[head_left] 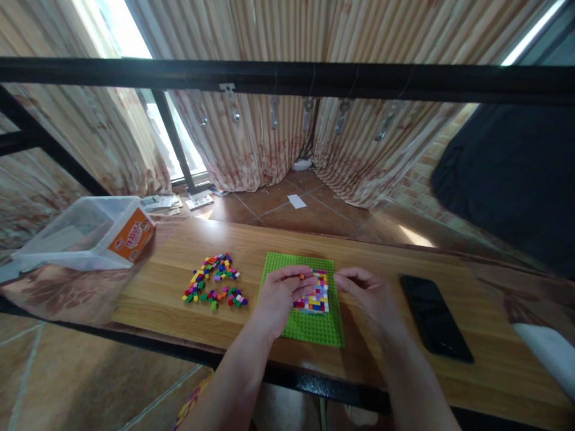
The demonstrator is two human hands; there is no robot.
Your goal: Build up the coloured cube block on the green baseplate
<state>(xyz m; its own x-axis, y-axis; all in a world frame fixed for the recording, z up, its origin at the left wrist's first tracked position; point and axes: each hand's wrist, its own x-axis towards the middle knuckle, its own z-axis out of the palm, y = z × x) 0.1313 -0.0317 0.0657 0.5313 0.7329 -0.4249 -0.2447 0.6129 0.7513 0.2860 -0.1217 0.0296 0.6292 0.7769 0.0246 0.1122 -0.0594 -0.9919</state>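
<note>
My left hand is pinched on a small orange brick, with the thumb and fingers meeting around it. My right hand sits apart, just to the right, its thumb and forefinger drawn close; I cannot tell whether anything is caught between their tips.

Under and between my hands lies a green studded baseplate, flat on the wooden board. It bears a close-set patch of small bricks in white, yellow, purple, pink, red and blue. My left fingers hide the left part of that patch, and its right part shows in the gap between my hands.

Left of my grip, well clear of the baseplate, loose bricks of many colours spread over the board in a rough, curving heap. To the right of my right hand a black phone lies flat, dark side up.

Farther left, past the heap and beyond the end of the board, stands a clear plastic bin, open, with an orange label on the wall nearest me. Through its sides I see a paler patch within, too faint to make out. Ahead of my hands, past the board's far edge, a white sheet lies on the tiled floor.
</note>
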